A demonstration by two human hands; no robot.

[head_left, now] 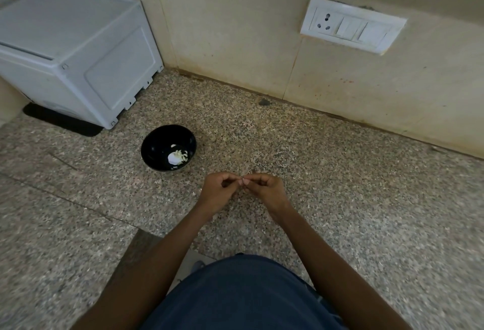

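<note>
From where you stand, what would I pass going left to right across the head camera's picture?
First the white box → black bowl with white pieces in it → left hand → small piece pinched by both hands → right hand → wall socket panel.

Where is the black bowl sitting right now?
In the head view, the black bowl stands on the speckled counter, just beyond and left of the left hand, in front of the white appliance.
</note>
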